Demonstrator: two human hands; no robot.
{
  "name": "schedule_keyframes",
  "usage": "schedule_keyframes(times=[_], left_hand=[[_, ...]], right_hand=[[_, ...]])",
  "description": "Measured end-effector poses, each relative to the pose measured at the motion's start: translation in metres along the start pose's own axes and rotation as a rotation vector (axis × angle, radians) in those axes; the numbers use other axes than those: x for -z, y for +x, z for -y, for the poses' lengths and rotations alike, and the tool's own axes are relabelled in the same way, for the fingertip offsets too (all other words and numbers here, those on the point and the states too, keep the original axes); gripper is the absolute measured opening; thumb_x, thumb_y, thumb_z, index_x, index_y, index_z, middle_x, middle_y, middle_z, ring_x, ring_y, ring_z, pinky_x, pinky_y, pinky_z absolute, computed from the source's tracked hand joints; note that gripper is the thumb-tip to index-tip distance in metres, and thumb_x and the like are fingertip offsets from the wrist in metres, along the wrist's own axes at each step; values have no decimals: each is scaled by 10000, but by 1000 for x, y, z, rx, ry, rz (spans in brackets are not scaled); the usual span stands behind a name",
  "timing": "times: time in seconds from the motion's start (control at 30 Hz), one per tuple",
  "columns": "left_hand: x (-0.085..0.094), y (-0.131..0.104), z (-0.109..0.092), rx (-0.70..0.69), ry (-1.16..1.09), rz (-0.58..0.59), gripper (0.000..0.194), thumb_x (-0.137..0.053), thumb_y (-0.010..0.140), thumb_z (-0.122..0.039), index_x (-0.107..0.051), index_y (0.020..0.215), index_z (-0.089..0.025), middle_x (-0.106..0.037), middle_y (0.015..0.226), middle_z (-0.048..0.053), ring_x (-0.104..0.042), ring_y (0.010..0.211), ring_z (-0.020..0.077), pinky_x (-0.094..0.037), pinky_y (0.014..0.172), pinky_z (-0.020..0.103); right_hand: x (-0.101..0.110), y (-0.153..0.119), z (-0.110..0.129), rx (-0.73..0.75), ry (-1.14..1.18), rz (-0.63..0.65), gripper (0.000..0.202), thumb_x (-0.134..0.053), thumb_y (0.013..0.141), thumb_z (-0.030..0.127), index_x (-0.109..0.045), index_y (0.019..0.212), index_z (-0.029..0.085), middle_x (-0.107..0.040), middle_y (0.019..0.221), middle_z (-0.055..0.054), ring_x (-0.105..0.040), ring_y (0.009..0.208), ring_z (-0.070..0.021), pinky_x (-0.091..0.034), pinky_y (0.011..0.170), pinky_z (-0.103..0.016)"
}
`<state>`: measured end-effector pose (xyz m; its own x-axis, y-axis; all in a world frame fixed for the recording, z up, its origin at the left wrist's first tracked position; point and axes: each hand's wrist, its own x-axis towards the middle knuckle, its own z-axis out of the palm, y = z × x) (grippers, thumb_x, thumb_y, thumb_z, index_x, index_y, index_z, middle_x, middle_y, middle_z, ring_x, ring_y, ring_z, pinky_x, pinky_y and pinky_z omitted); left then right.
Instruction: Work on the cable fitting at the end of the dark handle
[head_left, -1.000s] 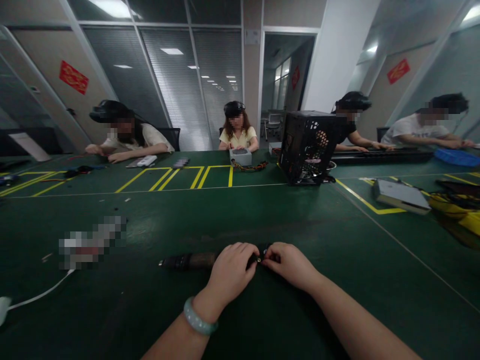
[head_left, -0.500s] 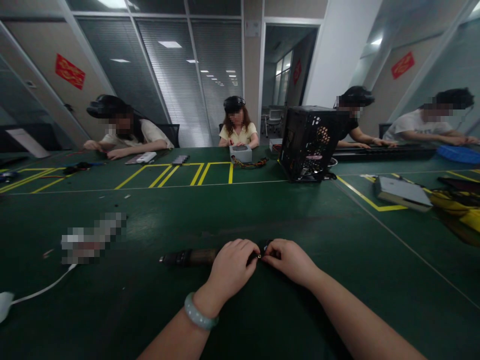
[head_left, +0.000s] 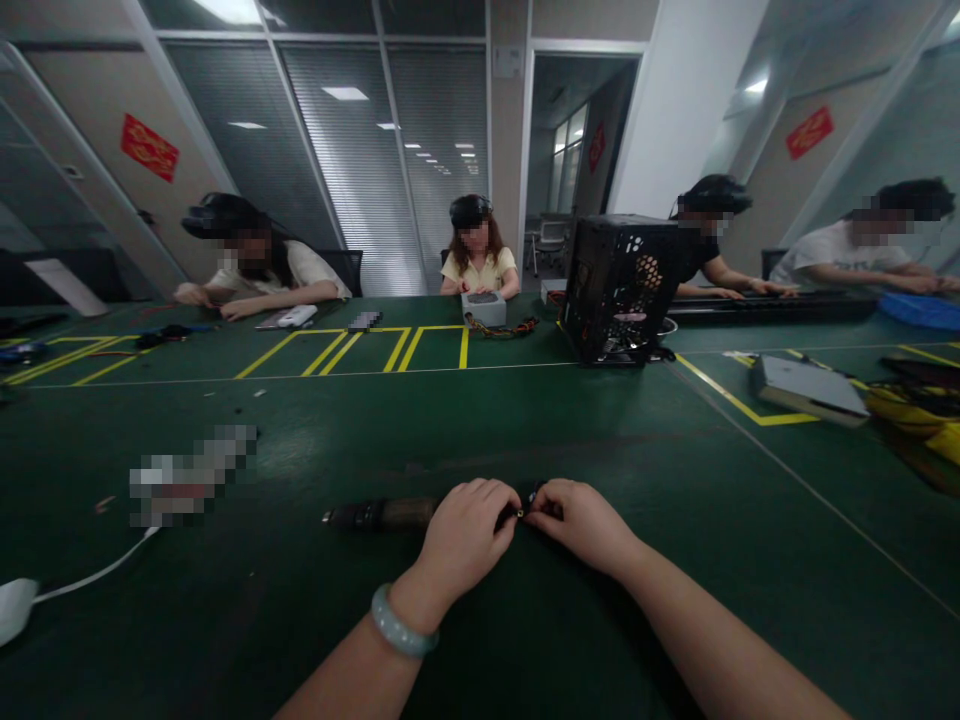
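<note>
A long dark cylindrical tool (head_left: 401, 513) with a small metal tip at its left end lies along the green table (head_left: 337, 620). My left hand (head_left: 472, 525), with a pale green bangle on its wrist, is closed over the tool's right part. Facing it, my right hand (head_left: 574, 515) pinches at a small black piece (head_left: 535, 490) by the tool's right end. Between the fingertips of both hands shows a tiny gold-coloured part (head_left: 520, 513). My fingers hide most of what is held there.
A black computer case (head_left: 619, 290) and a grey box with cables (head_left: 484, 308) stand across the table. To the right lies a flat metal box (head_left: 810, 388), to the left a blurred-out item (head_left: 191, 480) with a white cable. Several people in headsets sit opposite.
The whole view has shifted slightly. Both hands keep nearly the same pose around the tool, with no clear movement of the held parts.
</note>
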<state>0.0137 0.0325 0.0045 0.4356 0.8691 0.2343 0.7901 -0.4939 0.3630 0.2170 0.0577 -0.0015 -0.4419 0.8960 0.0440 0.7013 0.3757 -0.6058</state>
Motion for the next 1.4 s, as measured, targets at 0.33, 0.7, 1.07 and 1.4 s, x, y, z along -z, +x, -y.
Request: schedule_keyframes(times=[0.33,0.7,1.07,1.4], left_hand=[[0,-2,-1,30,9,-24,187,-596,851,-193,-560,1026,-247,-608,992,-16,-555,941,181,-415,825,339],[-2,-3,1,-9,26,-33,132,-586,853,-203,-562,978,-236,-608,961,-12,-544,932,188,-412,823,335],[-2,-3,3,-24,22,-42,119,-605,850,-181,-559,949,-228,-609,955,-13,-546,923,188,-404,810,339],[1,-5,0,-27,46,-39,121,-600,846,-167,-555,941,-227,-608,963,-13,-542,934,188,-409,815,334]], right_hand=[[0,-3,7,-22,-47,-1,133,-587,860,328,-677,842,231,-657,871,5,-589,776,-152,-391,657,-251],[-4,-8,15,21,-201,-28,114,-545,872,274,-652,898,242,-668,882,3,-600,804,-164,-385,689,-259],[-15,-5,18,-25,-186,-53,87,-538,893,279,-614,893,235,-665,877,-2,-609,824,-171,-391,705,-269],[-15,-4,28,-99,-222,-89,81,-554,882,265,-575,952,231,-670,855,0,-626,788,-169,-396,661,-262]])
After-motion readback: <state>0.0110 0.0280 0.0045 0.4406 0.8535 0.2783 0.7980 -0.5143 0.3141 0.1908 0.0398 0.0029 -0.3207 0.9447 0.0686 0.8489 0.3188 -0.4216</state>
